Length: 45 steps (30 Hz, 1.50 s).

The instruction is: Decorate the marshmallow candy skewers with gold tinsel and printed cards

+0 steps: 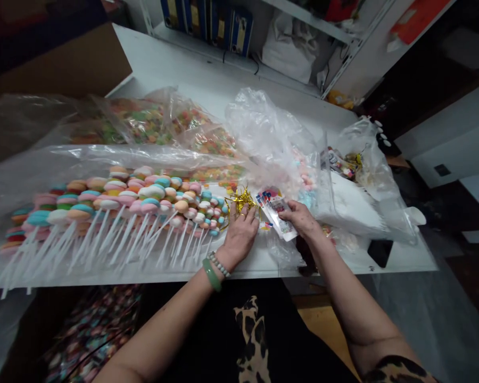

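Note:
My left hand (241, 231) lies with its fingers apart on a bunch of gold twist ties (242, 199) at the middle of the table. Close to its right, my right hand (301, 218) grips a few printed cards (277, 211), fanned out, between thumb and fingers. To the left are rows of pastel candy skewers (115, 199) on white sticks, lying with the sticks toward the front edge. Behind them, clear bags hold many small gummy candies (143, 125). Whether any tie is pinched under my left fingers is hard to see.
Crumpled clear plastic (263, 122) lies behind my hands. A stack of white bags (347, 205) and a black phone-like object (380, 252) are at the right. A cardboard box (64, 58) stands back left, and blue binders (219, 26) fill a shelf behind.

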{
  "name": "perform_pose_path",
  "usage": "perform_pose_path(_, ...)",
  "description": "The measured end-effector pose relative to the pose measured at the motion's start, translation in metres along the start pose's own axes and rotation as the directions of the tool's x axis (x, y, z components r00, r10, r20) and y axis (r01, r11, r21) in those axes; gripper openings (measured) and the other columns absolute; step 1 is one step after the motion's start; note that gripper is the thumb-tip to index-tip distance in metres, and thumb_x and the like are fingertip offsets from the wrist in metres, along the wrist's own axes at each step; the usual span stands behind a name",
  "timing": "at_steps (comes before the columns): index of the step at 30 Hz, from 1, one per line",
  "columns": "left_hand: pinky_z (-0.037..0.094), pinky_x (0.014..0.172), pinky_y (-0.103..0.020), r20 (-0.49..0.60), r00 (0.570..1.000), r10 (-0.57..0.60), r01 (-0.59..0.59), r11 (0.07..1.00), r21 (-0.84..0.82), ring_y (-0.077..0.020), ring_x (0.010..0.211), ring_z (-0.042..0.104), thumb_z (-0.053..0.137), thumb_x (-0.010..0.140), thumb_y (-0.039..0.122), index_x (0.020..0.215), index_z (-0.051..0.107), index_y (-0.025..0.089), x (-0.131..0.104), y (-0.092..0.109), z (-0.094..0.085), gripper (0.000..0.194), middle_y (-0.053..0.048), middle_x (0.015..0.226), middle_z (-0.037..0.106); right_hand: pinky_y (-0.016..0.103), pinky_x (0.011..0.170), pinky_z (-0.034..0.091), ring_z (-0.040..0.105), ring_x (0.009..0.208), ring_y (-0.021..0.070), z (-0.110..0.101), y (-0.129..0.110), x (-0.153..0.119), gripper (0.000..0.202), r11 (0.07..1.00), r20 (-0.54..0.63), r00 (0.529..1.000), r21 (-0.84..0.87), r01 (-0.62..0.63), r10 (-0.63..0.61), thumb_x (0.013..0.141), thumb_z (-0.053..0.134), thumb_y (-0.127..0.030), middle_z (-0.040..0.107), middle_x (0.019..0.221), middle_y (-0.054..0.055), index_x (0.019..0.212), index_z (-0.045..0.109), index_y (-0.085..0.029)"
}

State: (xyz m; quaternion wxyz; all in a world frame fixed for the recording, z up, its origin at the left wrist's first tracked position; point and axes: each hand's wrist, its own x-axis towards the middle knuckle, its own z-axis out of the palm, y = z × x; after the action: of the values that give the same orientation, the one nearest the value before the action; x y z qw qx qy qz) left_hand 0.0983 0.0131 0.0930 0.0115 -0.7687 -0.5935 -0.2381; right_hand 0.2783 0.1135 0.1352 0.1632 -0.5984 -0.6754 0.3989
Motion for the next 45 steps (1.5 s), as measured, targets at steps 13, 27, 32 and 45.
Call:
perform_pose_path(13, 0.036, 0.056, -0.025, 0.508, 0.761, -0.403, 0.62, 0.221, -0.753, -0.012, 0.057, 0.046, 0.055, 0.083, 0.034, 0.062, 0.053, 0.018, -0.069, 0.017, -0.04, 0.027, 0.001, 0.059, 0.051, 0.036, 0.085, 0.036, 0.06, 0.081, 0.0228, -0.005, -0.087, -0.032, 0.014, 0.129, 0.722, 0.622, -0.616, 0.777, -0.302, 0.084, 0.055, -0.011, 0.068, 0.081, 0.007, 0.08, 0.066, -0.018)
perform_pose_path(27, 0.027, 0.044, -0.02, 0.804, 0.563, -0.189, 0.652, -0.496, -0.573, -0.0066, 0.046, 0.039, 0.073, 0.065, 0.037, 0.063, 0.059, 0.014, -0.068, 0.012, -0.042, 0.027, 0.0, 0.059, 0.055, 0.04, 0.095, 0.037, 0.05, 0.111, 0.0266, 0.027, -0.071, -0.032, 0.025, 0.21, 0.572, 0.613, -0.615, 0.76, -0.544, 0.088, 0.047, -0.006, 0.06, 0.12, 0.016, 0.103, 0.065, -0.015)
perform_pose_path(32, 0.031, 0.049, -0.022, 0.672, 0.697, -0.248, 0.68, -0.065, -0.73, -0.0096, 0.052, 0.041, 0.066, 0.064, 0.024, 0.057, 0.061, 0.016, -0.065, 0.018, -0.039, 0.012, 0.002, 0.054, 0.052, 0.029, 0.079, 0.041, 0.056, 0.09, 0.0183, 0.038, -0.066, -0.087, 0.018, 0.41, 0.633, 0.521, -0.33, 0.85, -0.572, 0.09, 0.049, -0.013, 0.066, 0.098, 0.008, 0.097, 0.065, -0.018)
perform_pose_path(45, 0.05, 0.062, -0.025, 0.588, 0.614, -0.527, 0.463, -0.363, -0.809, -0.0156, 0.075, 0.065, 0.081, 0.064, 0.035, 0.104, 0.069, 0.016, -0.076, 0.038, -0.055, 0.046, -0.008, 0.101, 0.068, 0.021, 0.043, 0.038, 0.045, 0.046, 0.0087, 0.081, -0.02, -0.101, 0.022, 0.702, 0.097, 0.994, 0.705, -0.102, 0.048, 0.064, 0.068, -0.036, 0.051, 0.056, -0.006, 0.066, 0.053, -0.02)
